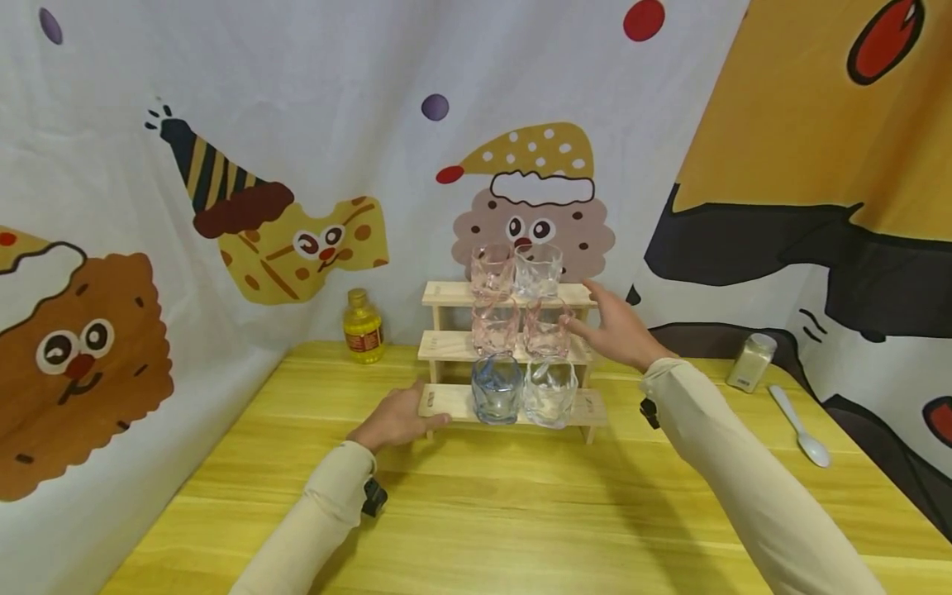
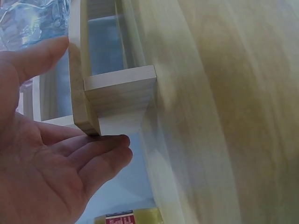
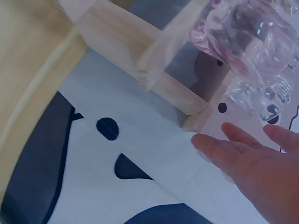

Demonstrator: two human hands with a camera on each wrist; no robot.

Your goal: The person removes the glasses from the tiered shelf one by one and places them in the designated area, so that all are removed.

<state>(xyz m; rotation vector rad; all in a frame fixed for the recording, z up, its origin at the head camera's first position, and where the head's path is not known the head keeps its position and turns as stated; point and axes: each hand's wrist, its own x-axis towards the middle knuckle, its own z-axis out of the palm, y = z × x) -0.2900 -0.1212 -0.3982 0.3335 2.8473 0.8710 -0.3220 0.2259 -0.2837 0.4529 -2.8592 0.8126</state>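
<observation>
A three-tier wooden stand [image 1: 445,345] holds two glass tumblers on each tier. On the bottom tier are a blue tumbler [image 1: 497,395] and a clear tumbler [image 1: 550,397]. Two pink tumblers share the middle tier, and the top has a pink tumbler [image 1: 492,266] beside a clear one [image 1: 539,268]. My left hand [image 2: 42,140] grips the left end of the bottom board, thumb over its upper face and fingers at its end. My right hand [image 1: 621,330] is beside the stand's right side, fingers apart and holding nothing, close to the right-hand pink tumbler [image 3: 247,35] of the middle tier.
A yellow bottle [image 1: 364,329] with a red label stands at the back left of the wooden table [image 1: 491,512]. Over on the right are a small lidded jar [image 1: 751,364] and a white spoon [image 1: 799,428]. A printed cloth [image 1: 357,157] hangs behind the stand.
</observation>
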